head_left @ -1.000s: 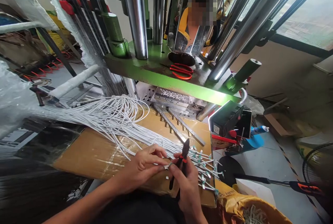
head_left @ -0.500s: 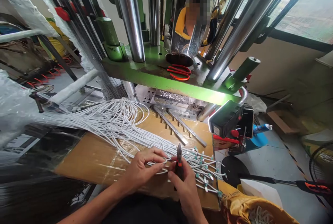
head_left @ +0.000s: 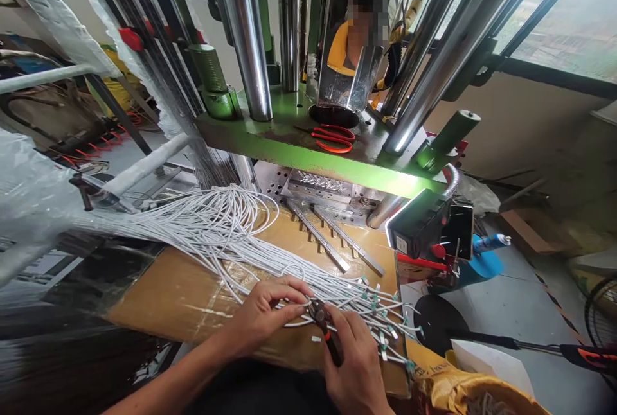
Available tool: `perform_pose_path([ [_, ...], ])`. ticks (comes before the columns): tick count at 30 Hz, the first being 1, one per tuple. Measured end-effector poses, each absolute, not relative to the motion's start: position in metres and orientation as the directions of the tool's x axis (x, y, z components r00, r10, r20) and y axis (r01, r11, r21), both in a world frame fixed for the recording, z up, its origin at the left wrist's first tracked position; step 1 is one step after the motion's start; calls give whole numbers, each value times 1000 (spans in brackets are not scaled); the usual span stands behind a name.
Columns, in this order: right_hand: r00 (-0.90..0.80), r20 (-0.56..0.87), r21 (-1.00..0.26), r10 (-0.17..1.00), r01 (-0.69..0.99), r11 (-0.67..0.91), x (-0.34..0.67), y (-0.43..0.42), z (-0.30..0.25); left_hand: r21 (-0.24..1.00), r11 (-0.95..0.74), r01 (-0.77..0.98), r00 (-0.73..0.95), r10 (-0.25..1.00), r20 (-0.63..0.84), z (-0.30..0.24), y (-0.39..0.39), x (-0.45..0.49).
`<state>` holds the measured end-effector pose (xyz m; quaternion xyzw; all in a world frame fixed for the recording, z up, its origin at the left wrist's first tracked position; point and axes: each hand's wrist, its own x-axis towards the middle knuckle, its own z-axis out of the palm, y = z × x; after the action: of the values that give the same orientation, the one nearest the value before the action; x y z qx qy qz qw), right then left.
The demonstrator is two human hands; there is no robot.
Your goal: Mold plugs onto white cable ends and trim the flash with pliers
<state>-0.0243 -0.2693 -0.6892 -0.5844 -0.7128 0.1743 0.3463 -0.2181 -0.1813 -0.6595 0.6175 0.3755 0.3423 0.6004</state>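
My left hand [head_left: 267, 315] pinches a white cable [head_left: 294, 322] between its fingers and thumb, just above the brown cardboard [head_left: 164, 293] that covers the bench. My right hand [head_left: 354, 367] grips small side cutters [head_left: 328, 331] with black and orange handles. Their dark jaws sit at the cable next to my left fingertips. A large bundle of white cables [head_left: 212, 229] fans out toward my hands, and its ends carry small teal-and-white terminals [head_left: 380, 318] to the right of my right hand. A small white scrap [head_left: 315, 339] lies on the cardboard below the cutters.
A green press plate [head_left: 289, 145] on chrome columns stands ahead, holding red-handled scissors [head_left: 332, 137]. Beneath it sit a metal mould [head_left: 318, 187] and two steel bars [head_left: 321, 241]. A black device [head_left: 419, 223] stands right, a yellow sack [head_left: 477, 399] lower right, and a person [head_left: 344, 49] beyond the press.
The cutters have tipped from nearly upright to a forward slant, with their jaws lowered onto the cable by my left fingers. My left hand has hardly moved.
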Motion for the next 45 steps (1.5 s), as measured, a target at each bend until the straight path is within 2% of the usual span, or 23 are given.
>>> perform_pose_path([
  [4, -149, 369, -490, 917, 808, 328, -19, -269, -692, 997, 36, 63, 475, 878, -62, -665, -181, -217],
  [7, -177, 400, -470, 899, 803, 367, -18, -273, -696, 996, 35, 85, 474, 878, -71, -670, -182, -217],
  [10, -160, 353, -640, 922, 677, 363, -22, -278, -700, 994, 83, 73, 471, 876, -108, -673, -181, -219],
  [12, -61, 229, -809, 972, 544, 225, -26, -276, -698, 989, 143, 31, 483, 864, -140, -673, -180, -219],
  [14, 56, 61, -919, 997, 393, 34, -29, -268, -690, 979, 203, -22, 505, 847, -165, -671, -179, -217],
  [17, 73, -77, -977, 994, 194, -90, -32, -249, -673, 965, 254, -67, 552, 815, -176, -665, -179, -216],
  [21, -64, -106, -994, 992, -17, -107, -32, -229, -658, 969, 245, -35, 593, 786, -177, -658, -179, -221],
  [23, -79, -112, -992, 991, -43, -116, -32, -226, -657, 981, 192, 30, 591, 788, -172, -656, -179, -226],
  [27, -89, -90, -994, 992, 65, -85, -39, -231, -660, 989, 27, 145, 572, 814, -106, -656, -182, -227],
  [30, 33, 120, -945, 992, 309, 104, -50, -238, -668, 970, -81, 231, 395, 919, -18, -660, -192, -217],
  [32, 93, 296, -859, 951, 460, 223, -56, -242, -676, 972, -68, 225, 255, 967, 9, -663, -199, -210],
  [34, 156, 394, -814, 906, 517, 265, -59, -245, -686, 983, -13, 182, 262, 964, -36, -664, -202, -207],
  [37, 219, 388, -824, 895, 518, 230, -57, -247, -697, 977, 118, 180, 421, 888, -185, -662, -199, -210],
  [39, 186, 382, -809, 905, 541, 230, -54, -248, -700, 964, 202, 170, 482, 837, -260, -661, -196, -213],
  [42, 141, 355, -777, 924, 595, 208, -51, -248, -697, 963, 241, 125, 463, 844, -271, -664, -193, -214],
  [45, 123, 284, -767, 951, 625, 148, -47, -254, -691, 970, 163, 179, 361, 906, -219, -667, -194, -211],
])
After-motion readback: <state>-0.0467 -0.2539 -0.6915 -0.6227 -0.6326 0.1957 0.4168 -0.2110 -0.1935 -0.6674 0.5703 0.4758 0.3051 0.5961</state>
